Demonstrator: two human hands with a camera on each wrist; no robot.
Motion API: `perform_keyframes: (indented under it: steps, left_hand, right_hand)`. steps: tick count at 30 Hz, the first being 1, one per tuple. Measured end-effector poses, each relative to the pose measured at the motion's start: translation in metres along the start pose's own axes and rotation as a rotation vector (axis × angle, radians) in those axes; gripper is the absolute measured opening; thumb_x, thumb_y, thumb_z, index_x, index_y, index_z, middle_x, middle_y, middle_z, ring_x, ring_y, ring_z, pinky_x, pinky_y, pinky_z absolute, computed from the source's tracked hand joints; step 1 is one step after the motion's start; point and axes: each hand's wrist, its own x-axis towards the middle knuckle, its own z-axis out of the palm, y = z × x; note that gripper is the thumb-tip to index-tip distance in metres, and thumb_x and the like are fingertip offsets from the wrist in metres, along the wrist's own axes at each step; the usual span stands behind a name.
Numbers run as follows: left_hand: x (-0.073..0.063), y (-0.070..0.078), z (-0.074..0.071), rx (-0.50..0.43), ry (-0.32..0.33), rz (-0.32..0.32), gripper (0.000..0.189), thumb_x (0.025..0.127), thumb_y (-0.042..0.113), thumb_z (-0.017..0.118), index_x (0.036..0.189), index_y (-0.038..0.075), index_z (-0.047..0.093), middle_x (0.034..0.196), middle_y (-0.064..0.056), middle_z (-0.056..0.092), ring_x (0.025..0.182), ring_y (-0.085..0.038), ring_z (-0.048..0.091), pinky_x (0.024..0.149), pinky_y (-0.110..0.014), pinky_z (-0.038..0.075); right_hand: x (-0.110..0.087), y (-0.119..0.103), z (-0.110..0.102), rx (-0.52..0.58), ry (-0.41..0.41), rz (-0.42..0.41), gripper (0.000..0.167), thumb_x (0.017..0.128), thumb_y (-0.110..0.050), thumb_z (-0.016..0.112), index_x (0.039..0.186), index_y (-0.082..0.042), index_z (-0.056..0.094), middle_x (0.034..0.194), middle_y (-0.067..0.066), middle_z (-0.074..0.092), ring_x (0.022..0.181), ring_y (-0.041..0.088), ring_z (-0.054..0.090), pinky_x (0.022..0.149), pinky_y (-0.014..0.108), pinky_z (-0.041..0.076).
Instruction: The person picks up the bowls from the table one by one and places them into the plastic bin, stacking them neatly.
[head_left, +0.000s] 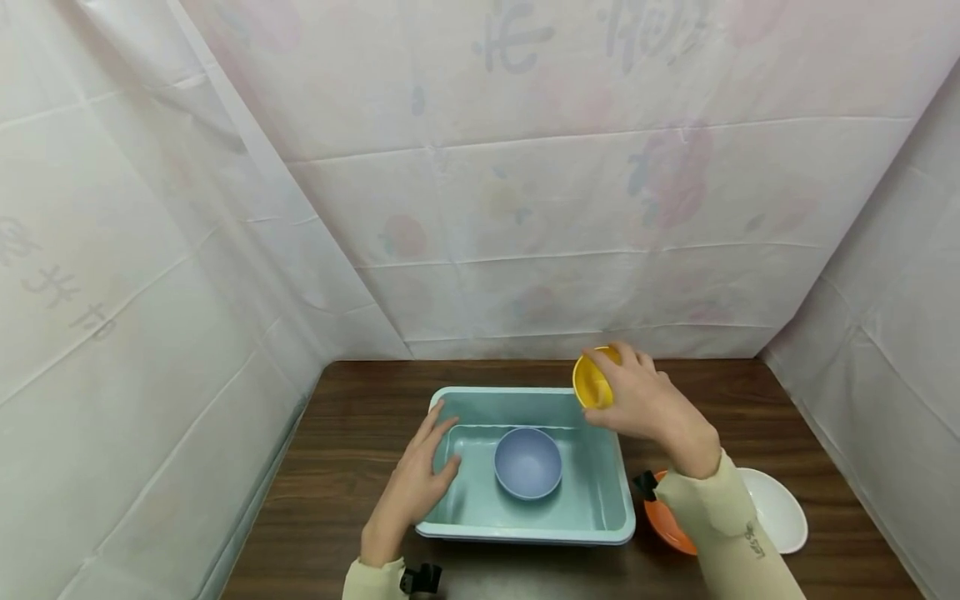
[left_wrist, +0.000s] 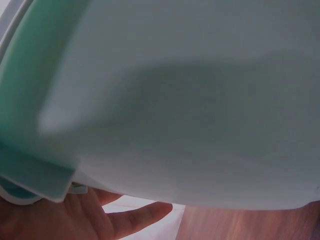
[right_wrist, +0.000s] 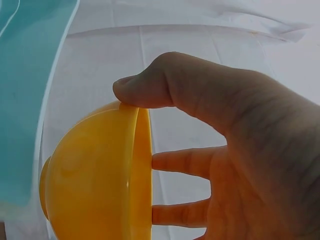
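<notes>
Right sleeve (head_left: pixel 738 521), right hand (head_left: pixel 648 404), yellow bowl (head_left: pixel 587 382)

Head view. Yellow bowl: off the tabletop (head_left: pixel 337 467), at the far right corner of the green tub (head_left: pixel 510 408), rim pinched by the right hand. Left hand (head_left: pixel 408 492): fingers spread at the tub's left rim; contact cannot be told. Blue bowl (head_left: pixel 528 462): upright on the tub's floor. Orange dish (head_left: pixel 670 525), white dish (head_left: pixel 780 512): right of the tub, partly behind the sleeve.

Left wrist view. Tub surface fills most of the picture; fingers apart below it.

Right wrist view. Thumb on the bowl's rim, other fingertips hidden behind it. Bowl on its side, mouth toward the palm, base pointing left, tub side. Round, so no long axis; base-to-mouth line runs roughly across the view.

Handling note, by judgement: keep the rim pinch firm, clear the tub's edge, bring the mouth upward before letting go, steady the tub left-handed.
</notes>
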Motion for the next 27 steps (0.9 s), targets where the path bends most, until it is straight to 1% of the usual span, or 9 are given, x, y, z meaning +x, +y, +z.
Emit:
perform_keyframes:
  steps: [3,10,16,21,24,27]
  left_hand:
    - [0.000,-0.001,0.000,-0.005,0.001,-0.003,0.057,0.099,0.022,0.069,0.152,0.015,0.050,0.172,0.004,0.020,0.153,-0.031,0.036,0.114,-0.061,0.041]
    - [0.001,-0.001,0.002,-0.009,0.004,0.004,0.057,0.099,0.021,0.070,0.152,0.013,0.050,0.172,0.003,0.020,0.152,-0.032,0.036,0.114,-0.061,0.041]
    - [0.000,0.000,0.002,-0.018,0.002,0.000,0.058,0.099,0.022,0.070,0.152,0.014,0.050,0.172,0.004,0.020,0.153,-0.031,0.035,0.113,-0.060,0.042]
    - [-0.001,0.000,0.002,-0.015,0.001,0.002,0.057,0.099,0.022,0.069,0.153,0.014,0.050,0.173,0.004,0.019,0.153,-0.030,0.035,0.112,-0.059,0.043]
    - [-0.001,0.000,0.002,-0.009,0.003,0.005,0.057,0.099,0.022,0.069,0.153,0.015,0.050,0.173,0.004,0.019,0.153,-0.029,0.035,0.112,-0.059,0.043]
    - [-0.001,-0.001,0.002,-0.007,0.002,0.004,0.058,0.099,0.022,0.069,0.153,0.015,0.049,0.173,0.005,0.019,0.153,-0.029,0.035,0.112,-0.058,0.043]
  right_hand:
    - [0.002,-0.005,0.003,0.006,-0.005,-0.008,0.087,0.081,-0.038,0.076,0.158,-0.019,0.040,0.162,0.024,0.028,0.134,0.051,0.039,0.098,0.072,0.043]
    - [0.008,-0.014,0.009,0.030,-0.016,-0.046,0.086,0.080,-0.038,0.078,0.157,-0.020,0.042,0.157,0.024,0.034,0.129,0.048,0.043,0.094,0.066,0.048]
    - [0.011,-0.022,0.015,0.058,-0.042,-0.070,0.088,0.080,-0.038,0.080,0.158,-0.022,0.041,0.158,0.021,0.033,0.132,0.047,0.041,0.094,0.063,0.050]
    - [0.015,-0.028,0.021,0.064,-0.060,-0.118,0.090,0.080,-0.040,0.080,0.158,-0.024,0.040,0.159,0.017,0.033,0.136,0.045,0.040,0.092,0.058,0.052]
    - [0.016,-0.033,0.024,0.059,-0.068,-0.150,0.090,0.080,-0.040,0.080,0.158,-0.022,0.041,0.159,0.016,0.033,0.137,0.044,0.039,0.094,0.057,0.052]
    - [0.018,-0.038,0.028,0.042,-0.081,-0.177,0.089,0.080,-0.039,0.080,0.158,-0.021,0.041,0.160,0.017,0.032,0.139,0.045,0.039,0.098,0.060,0.050]
